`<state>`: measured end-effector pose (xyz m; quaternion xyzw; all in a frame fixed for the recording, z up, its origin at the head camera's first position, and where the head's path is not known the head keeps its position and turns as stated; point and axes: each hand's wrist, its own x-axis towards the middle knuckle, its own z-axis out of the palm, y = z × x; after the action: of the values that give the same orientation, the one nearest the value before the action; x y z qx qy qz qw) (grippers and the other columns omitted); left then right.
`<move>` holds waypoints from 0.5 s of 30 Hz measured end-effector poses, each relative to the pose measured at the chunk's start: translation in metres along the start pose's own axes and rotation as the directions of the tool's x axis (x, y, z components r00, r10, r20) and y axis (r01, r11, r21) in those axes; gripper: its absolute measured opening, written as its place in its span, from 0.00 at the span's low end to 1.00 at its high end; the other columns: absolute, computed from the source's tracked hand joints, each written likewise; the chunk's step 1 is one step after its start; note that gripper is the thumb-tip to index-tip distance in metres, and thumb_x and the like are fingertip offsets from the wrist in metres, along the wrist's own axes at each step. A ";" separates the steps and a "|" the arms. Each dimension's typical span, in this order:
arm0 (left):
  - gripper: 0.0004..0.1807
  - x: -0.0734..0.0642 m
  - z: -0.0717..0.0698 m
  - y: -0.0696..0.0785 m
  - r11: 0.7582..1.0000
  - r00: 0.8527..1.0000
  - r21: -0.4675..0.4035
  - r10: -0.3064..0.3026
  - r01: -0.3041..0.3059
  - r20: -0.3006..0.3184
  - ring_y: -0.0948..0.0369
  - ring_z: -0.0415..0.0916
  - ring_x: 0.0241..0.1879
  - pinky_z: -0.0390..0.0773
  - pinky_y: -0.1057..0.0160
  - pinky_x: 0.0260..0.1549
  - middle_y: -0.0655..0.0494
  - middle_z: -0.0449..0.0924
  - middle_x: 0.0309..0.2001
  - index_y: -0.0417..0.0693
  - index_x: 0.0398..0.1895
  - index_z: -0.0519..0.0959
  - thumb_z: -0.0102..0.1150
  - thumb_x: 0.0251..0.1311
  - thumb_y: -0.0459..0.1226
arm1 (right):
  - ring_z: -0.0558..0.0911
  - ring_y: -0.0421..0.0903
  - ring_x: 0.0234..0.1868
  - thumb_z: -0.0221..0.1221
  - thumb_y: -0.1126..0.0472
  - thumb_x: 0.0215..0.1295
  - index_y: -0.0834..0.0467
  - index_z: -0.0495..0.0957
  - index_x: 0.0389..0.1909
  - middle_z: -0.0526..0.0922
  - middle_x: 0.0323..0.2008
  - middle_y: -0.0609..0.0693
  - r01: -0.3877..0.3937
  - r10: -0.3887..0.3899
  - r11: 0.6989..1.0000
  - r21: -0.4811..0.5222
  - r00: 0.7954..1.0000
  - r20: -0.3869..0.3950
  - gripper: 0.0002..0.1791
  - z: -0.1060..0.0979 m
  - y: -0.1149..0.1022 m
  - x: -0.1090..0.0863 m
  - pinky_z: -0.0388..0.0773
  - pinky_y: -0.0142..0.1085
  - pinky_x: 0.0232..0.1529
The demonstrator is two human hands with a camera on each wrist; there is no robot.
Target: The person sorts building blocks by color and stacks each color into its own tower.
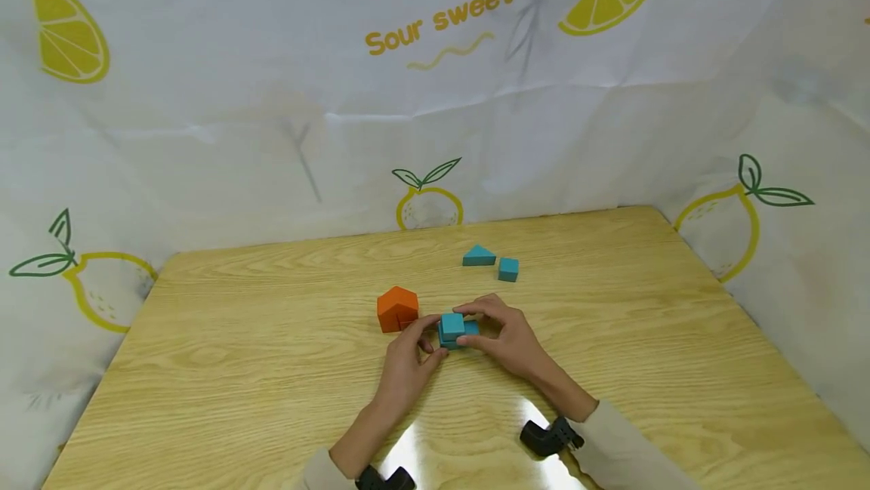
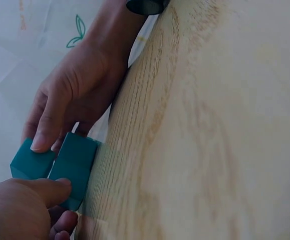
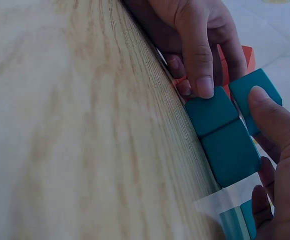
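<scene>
Two blue blocks [image 3: 232,155] lie side by side on the table, with a blue cube [image 1: 452,326] on or just above their left part. My right hand [image 1: 510,335] pinches the cube, its thumb on the near face in the right wrist view. My left hand [image 1: 404,369] holds the lower blocks at their left end, thumb against the near side. In the left wrist view the left hand [image 2: 14,210] is at the lower left, its thumb on a lower block [image 2: 74,167]. Whether the cube touches the blocks below cannot be told.
An orange house-shaped stack of blocks [image 1: 397,310] stands just left of the blue ones. Farther back are a blue triangular block [image 1: 479,256] and another blue cube [image 1: 508,269]. A white lemon-printed cloth [image 1: 272,195] walls the wooden table [image 1: 238,369] behind and at the sides.
</scene>
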<state>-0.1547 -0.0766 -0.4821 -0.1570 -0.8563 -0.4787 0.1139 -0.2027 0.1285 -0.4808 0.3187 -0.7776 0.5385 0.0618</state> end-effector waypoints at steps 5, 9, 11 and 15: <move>0.27 0.000 0.001 -0.001 0.999 0.999 -0.025 0.037 -0.038 -0.020 0.63 0.68 0.25 0.65 0.71 0.19 0.54 0.79 0.37 0.46 0.57 0.74 0.68 0.52 0.27 | 0.74 0.46 0.49 0.71 0.65 0.51 0.56 0.81 0.51 0.80 0.47 0.45 0.000 0.000 1.000 0.009 1.000 -0.007 0.23 0.000 -0.002 0.000 0.68 0.39 0.54; 0.30 0.001 0.001 0.000 0.996 0.996 -0.052 0.073 -0.075 -0.045 0.61 0.71 0.27 0.67 0.71 0.20 0.53 0.80 0.46 0.44 0.60 0.72 0.68 0.51 0.25 | 0.75 0.51 0.48 0.71 0.69 0.50 0.60 0.81 0.50 0.80 0.46 0.50 0.018 -0.018 1.000 0.009 1.000 -0.012 0.23 0.001 -0.011 0.002 0.70 0.42 0.53; 0.32 0.001 0.001 0.000 0.994 0.995 -0.057 0.089 -0.092 -0.056 0.61 0.71 0.27 0.68 0.71 0.20 0.53 0.80 0.46 0.44 0.61 0.71 0.68 0.51 0.24 | 0.75 0.55 0.47 0.70 0.70 0.49 0.63 0.81 0.49 0.80 0.45 0.53 0.032 -0.032 0.999 0.007 0.999 -0.011 0.23 0.000 -0.019 0.004 0.71 0.45 0.52; 0.35 0.001 0.001 0.001 0.993 0.992 -0.051 0.105 -0.108 -0.069 0.61 0.71 0.27 0.68 0.70 0.20 0.53 0.80 0.46 0.45 0.64 0.70 0.67 0.50 0.22 | 0.75 0.57 0.45 0.70 0.72 0.49 0.66 0.80 0.48 0.80 0.43 0.55 0.035 -0.035 0.999 0.003 0.999 -0.007 0.22 -0.002 -0.037 0.005 0.71 0.47 0.50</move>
<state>-0.1556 -0.0750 -0.4814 -0.1895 -0.8289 -0.5003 0.1633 -0.1869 0.1202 -0.4481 0.3305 -0.7707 0.5398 0.0737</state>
